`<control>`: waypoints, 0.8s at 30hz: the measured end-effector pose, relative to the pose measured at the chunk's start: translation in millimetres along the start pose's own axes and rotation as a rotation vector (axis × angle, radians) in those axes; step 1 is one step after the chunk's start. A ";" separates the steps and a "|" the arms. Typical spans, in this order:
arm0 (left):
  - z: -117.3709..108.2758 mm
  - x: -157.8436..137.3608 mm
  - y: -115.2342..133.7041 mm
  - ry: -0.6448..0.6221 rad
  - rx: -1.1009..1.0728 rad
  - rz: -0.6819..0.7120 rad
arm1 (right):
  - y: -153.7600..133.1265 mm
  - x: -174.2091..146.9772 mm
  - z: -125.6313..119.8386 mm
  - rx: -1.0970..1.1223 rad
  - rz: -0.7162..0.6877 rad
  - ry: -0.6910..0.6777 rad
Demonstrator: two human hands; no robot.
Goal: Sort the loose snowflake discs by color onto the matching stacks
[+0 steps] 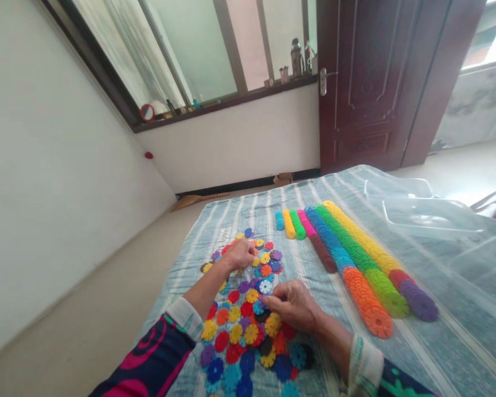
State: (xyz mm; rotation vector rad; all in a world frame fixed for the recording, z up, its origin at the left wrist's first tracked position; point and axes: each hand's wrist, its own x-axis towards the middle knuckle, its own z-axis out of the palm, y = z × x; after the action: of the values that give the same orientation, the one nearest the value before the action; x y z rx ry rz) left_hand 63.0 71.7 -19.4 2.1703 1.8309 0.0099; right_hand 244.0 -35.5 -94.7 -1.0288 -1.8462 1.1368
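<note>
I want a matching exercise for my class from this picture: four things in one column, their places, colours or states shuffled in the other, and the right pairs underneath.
Column one
1. Loose notched discs
2. Disc rolls
3. Plastic containers
4. Door

Column two
A. Packed face to face and laid side by side, beyond the right hand
B. Dark reddish brown, with a metal handle
C. Scattered in mixed colours around the left hand
D. See-through, toward the picture's right edge

Right pairs: 1-C, 2-A, 3-D, 4-B
</note>
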 end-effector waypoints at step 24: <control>-18.3 4.5 -10.6 -0.010 -0.380 -0.066 | -2.1 0.8 1.5 -0.032 -0.010 0.026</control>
State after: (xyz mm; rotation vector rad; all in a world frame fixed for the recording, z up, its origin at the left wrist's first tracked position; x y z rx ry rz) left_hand 50.0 81.6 -5.3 1.8435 1.7288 0.3059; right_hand 241.7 -35.9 -93.2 -1.0470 -1.8527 1.0859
